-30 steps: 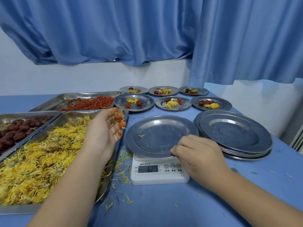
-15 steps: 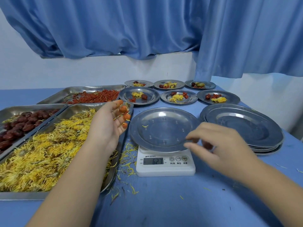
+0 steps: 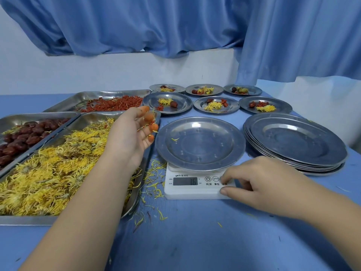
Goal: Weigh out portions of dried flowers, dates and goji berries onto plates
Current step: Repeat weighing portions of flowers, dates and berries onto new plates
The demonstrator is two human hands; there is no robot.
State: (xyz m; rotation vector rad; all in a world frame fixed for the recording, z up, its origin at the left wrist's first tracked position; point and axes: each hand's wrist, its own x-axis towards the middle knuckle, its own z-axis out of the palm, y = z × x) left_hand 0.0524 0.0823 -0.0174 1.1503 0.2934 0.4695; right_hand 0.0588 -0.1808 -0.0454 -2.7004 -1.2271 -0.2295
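pressing on the right corner of the scale (image 3: 187, 190), the right grip (image 3: 261, 184) had its fingers curled, one tip on the end button and the thumb against the front edge. weight leaned there while zeroing would likely skew the display (image 3: 185, 181), whose digits were blurred, and every portion after. a shove could slide the plate (image 3: 200, 143), which sat on top, bare but for one petal (image 3: 175, 139). the left grip (image 3: 132, 133) hung loose and spread over the flowers (image 3: 48, 173), holding nothing; bits stuck to its stained fingertips (image 3: 154, 127) could drop in uncounted.
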